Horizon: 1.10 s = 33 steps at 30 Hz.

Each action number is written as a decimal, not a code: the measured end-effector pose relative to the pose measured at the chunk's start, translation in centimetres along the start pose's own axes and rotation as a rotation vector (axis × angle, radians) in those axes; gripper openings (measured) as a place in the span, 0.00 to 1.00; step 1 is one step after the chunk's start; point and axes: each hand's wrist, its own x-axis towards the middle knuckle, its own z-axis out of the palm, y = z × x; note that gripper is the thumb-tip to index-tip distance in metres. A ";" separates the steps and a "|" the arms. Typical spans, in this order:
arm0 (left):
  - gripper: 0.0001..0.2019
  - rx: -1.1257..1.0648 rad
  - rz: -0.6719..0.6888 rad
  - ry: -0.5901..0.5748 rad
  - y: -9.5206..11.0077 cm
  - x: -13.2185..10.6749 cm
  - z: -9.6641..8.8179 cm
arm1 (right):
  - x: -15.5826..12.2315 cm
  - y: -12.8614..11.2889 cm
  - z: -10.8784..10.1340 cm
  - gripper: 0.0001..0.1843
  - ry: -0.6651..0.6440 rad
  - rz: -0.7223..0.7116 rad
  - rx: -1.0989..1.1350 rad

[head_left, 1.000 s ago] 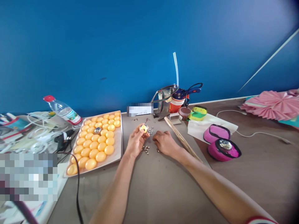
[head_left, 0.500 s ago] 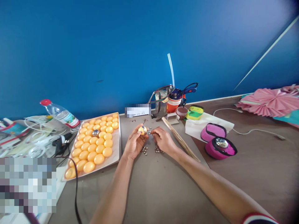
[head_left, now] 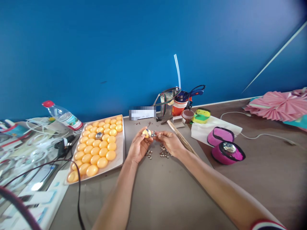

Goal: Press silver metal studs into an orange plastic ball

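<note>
My left hand (head_left: 138, 147) is closed around an orange ball (head_left: 145, 133), the size of a table tennis ball, with dark and silvery bits on its right side. At that side the pinched fingertips of my right hand (head_left: 169, 140) meet small shiny pieces (head_left: 153, 134); what exactly they grip is too small to make out. Below the hands lie two loose heaps of small metallic bits, a left heap (head_left: 149, 155) and a right heap (head_left: 164, 151). A white tray (head_left: 121, 150) on the left holds several orange balls (head_left: 102, 162) and one silver-covered ball (head_left: 99, 136).
On the right are a wooden stick (head_left: 183, 137), two magenta fabric bands (head_left: 222, 158), one with a silvery dome, and a white cable (head_left: 261, 136). Behind stand a jar (head_left: 166, 107) and a red cup (head_left: 179, 108). A bottle (head_left: 68, 119) and tangled cables (head_left: 35, 150) crowd the left.
My right hand has shifted slightly right and turned a little at the ball. The left hand keeps its hold. The whole view has moved very slightly.
</note>
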 end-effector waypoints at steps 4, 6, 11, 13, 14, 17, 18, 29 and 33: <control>0.22 0.014 -0.011 0.012 -0.1 0.1 -0.1 | -0.5 -0.7 0.1 0.13 -0.048 -0.034 -0.026; 0.22 0.021 -0.014 0.012 -0.1 0.1 0.0 | -0.8 -1.1 0.3 0.12 -0.099 -0.048 -0.006; 0.20 0.040 -0.004 -0.024 -0.2 0.0 0.2 | -1.4 -1.7 1.0 0.11 -0.163 -0.067 -0.023; 0.20 0.056 0.000 -0.036 -0.4 -0.1 0.2 | -1.5 -1.7 1.2 0.10 -0.146 -0.090 -0.063; 0.20 0.063 0.001 -0.038 -0.4 -0.1 0.2 | -1.6 -1.7 1.2 0.10 -0.134 -0.104 -0.087; 0.20 0.077 -0.002 -0.039 -0.6 0.0 0.2 | -1.6 -1.6 1.3 0.08 -0.102 -0.143 -0.175; 0.20 0.082 -0.002 -0.037 -0.6 0.0 0.2 | -1.6 -1.5 1.3 0.08 -0.096 -0.151 -0.203; 0.19 0.140 0.015 -0.076 -1.0 -0.1 0.2 | -1.0 -0.4 0.7 0.07 -0.100 -0.174 -0.364; 0.20 0.153 0.016 -0.072 -1.0 -0.1 0.3 | -1.0 -0.3 0.6 0.07 -0.095 -0.177 -0.375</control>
